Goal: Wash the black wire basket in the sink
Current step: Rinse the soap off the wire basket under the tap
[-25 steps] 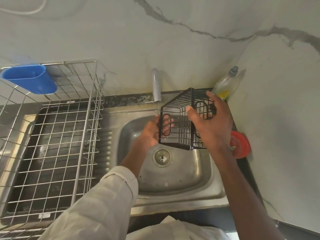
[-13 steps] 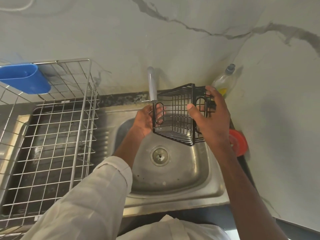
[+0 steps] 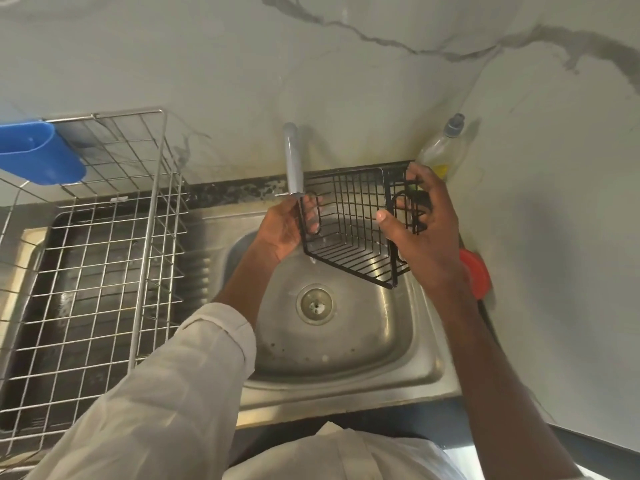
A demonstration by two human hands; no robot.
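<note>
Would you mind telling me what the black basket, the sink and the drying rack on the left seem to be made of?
Black wire basket: thin metal wire, apparently with a black coating; welded grid, slight sheen.
Sink: probably stainless steel; brushed grey surface with soft reflections.
Drying rack: bare or plated metal wire; shiny silver rods.

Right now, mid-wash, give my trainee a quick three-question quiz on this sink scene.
1. True or false: both hands hold the black wire basket.
2. What hangs on the steel dish rack? A) blue plastic holder B) towel C) pan
3. Fill in: the basket is held under the grey ____, above the sink.

Key: 1 true: left hand, right hand. 2 A: holder. 3 tap.
</note>
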